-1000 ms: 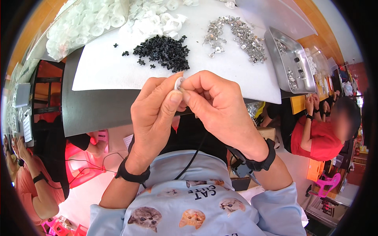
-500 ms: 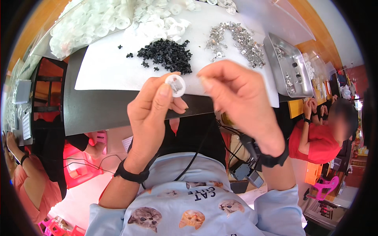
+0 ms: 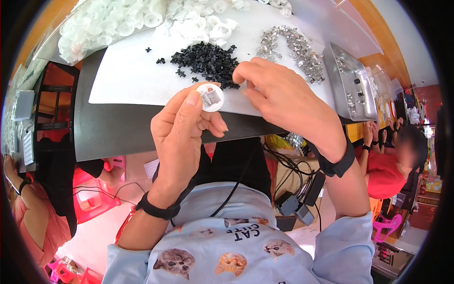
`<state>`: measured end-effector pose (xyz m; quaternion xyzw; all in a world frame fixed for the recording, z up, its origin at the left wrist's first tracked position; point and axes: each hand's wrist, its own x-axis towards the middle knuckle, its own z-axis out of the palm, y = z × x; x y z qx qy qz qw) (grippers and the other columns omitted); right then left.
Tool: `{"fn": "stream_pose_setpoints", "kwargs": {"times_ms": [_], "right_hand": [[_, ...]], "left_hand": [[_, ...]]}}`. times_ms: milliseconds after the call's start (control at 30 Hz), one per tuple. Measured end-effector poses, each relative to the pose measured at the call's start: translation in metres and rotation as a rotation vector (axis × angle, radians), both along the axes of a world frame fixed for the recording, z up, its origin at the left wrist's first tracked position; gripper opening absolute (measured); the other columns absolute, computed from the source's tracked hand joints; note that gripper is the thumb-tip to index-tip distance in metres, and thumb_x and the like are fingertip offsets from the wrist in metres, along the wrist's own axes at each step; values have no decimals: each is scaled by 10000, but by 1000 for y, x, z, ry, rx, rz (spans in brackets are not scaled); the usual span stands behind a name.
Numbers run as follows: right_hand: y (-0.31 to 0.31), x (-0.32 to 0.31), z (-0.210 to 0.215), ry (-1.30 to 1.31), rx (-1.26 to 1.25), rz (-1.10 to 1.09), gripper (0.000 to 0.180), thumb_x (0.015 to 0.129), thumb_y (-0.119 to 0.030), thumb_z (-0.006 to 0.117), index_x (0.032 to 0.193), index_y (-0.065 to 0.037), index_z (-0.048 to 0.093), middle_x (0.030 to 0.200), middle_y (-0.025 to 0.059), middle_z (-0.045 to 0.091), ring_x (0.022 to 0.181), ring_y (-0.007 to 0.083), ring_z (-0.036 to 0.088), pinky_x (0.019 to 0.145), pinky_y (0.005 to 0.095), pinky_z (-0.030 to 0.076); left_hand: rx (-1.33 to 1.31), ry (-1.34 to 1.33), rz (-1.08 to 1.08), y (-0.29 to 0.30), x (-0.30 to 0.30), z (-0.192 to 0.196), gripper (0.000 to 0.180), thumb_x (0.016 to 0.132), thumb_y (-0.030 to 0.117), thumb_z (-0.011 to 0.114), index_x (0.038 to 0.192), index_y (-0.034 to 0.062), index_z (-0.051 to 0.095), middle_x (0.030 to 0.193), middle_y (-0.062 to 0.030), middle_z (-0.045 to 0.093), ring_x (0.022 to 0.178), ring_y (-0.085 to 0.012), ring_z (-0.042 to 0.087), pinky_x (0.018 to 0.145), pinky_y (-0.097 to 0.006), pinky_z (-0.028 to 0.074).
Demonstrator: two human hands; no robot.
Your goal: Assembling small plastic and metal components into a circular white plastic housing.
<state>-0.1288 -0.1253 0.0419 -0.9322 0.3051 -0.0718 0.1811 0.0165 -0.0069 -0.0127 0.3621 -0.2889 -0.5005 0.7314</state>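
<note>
My left hand (image 3: 177, 125) pinches a small white round plastic cap (image 3: 206, 105) between thumb and fingers, its hollow side facing up. A silvery metal piece (image 3: 211, 98) sits inside that cap. To the right, my right hand (image 3: 283, 92) reaches over the white sheet with bent fingers. Its index fingertip is at the right edge of a heap of small black cross-shaped pieces (image 3: 203, 61); the thumb is a little apart from it. No piece shows between these fingers.
White plastic caps (image 3: 208, 28) lie behind the black heap, beside a clear bin (image 3: 111, 28) full of more. Small metal parts (image 3: 302, 52) lie in a curved pile at the back right. A metal tray (image 3: 343, 85) stands at the right. Other people sit on both sides.
My right hand has moved from near the cap up to the edge of the black heap. The left hand still holds the cap, with the metal piece now showing more clearly.
</note>
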Motion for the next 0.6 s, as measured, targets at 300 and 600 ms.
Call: {"fn": "stream_pose_setpoints", "kwargs": {"times_ms": [300,600], "right_hand": [[4,0,-2,-80,-7,29,203,781,4,503,956,-68,580,852,118,574,763,352,597,637,438,464],[5,-10,-1,-96,-90,56,213,766,14,515,957,-50,585,851,111,570,739,351,601,621,433,475]], "left_hand": [[-1,9,-16,-1,2,0,349,988,200,458,1129,-99,569,874,-120,638,653,-149,607,579,-258,487],[-12,8,-7,-2,1,1,349,990,198,453,1128,-101,570,882,-122,639,654,-151,607,578,-259,486]]}}
